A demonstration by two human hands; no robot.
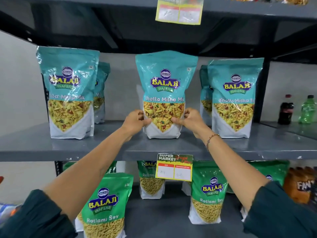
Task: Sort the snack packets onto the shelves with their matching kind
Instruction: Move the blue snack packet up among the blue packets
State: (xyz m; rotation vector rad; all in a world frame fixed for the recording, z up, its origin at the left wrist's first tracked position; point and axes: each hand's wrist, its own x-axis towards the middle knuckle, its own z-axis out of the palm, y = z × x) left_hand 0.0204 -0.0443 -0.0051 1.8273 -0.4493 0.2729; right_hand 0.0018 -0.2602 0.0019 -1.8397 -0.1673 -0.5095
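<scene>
Nearest, dark green sleeves [34, 219] at both lower corners, bare forearms reaching up and forward. Below them, a lower shelf [154, 219] carrying green Ratlami Sev packets [104, 205], at least four standing, perhaps more half hidden at the back. Just above, a yellow price tag [174, 167] hanging from the lip of the middle shelf [103, 148].

Further in, left hand [135, 121] closed on the left edge of the centre teal packet [164, 93], thumb across the front, fingers wrapped behind. Right hand [190, 119] clamped likewise on the right edge, a bracelet [211, 139] at the wrist. Packet upright between both hands, base touching the middle shelf, printed "Khatta Mitha Mix".

Same kind either side, well apart: two at left [68, 90], one behind the other, and two at right [235, 97], stacked front to back. Five teal in all.

Far right, two bottles, one dark [285, 110], one green [307, 109]. Overhead, a second price tag [179, 12] on the top shelf.
</scene>
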